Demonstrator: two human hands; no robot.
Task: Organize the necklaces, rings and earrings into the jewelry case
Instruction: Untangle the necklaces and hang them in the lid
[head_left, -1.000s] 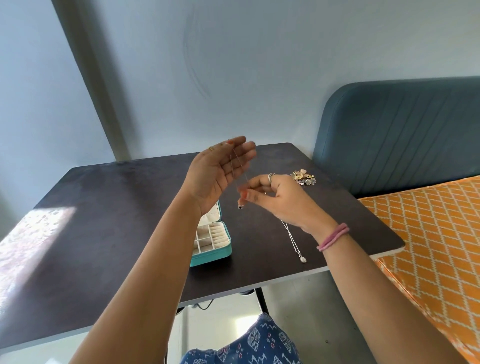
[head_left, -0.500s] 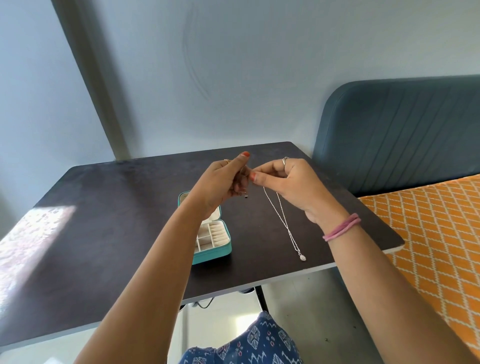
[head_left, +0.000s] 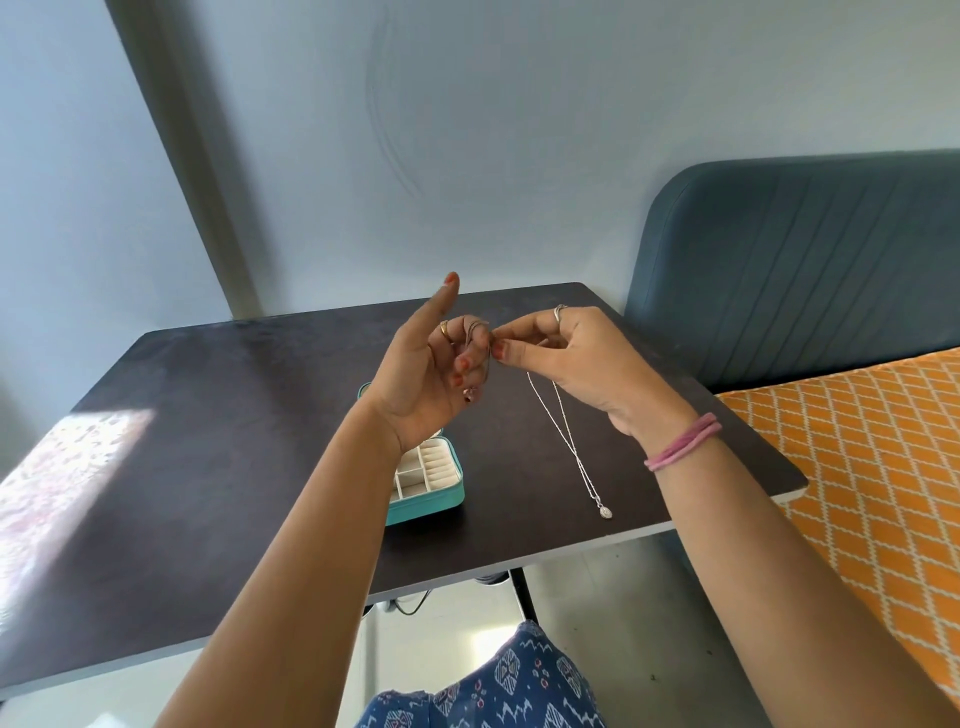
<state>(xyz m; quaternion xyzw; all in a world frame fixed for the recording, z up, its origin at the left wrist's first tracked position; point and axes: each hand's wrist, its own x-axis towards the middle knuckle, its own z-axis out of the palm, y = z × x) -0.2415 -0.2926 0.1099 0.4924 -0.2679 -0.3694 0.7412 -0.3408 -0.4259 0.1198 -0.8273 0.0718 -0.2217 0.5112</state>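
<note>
— What are the hands doing?
— Left hand (head_left: 426, 374) and right hand (head_left: 566, 358) pinch a necklace (head_left: 566, 441); it dangles over the table (head_left: 208, 441).
— The case (head_left: 431, 483)?
— Open, beneath the left wrist.

Left hand (head_left: 426, 379) rotated palm-up since a second ago, index finger now extended upward, remaining fingers curled around the upper chain of the silver necklace (head_left: 569, 441). Right hand (head_left: 566, 364) raised from its lower position and brought against the left, thumb and forefinger now pinching the chain just beside the left fingertips. Loose jewellery pile at the far table edge now hidden behind the right hand.
</note>
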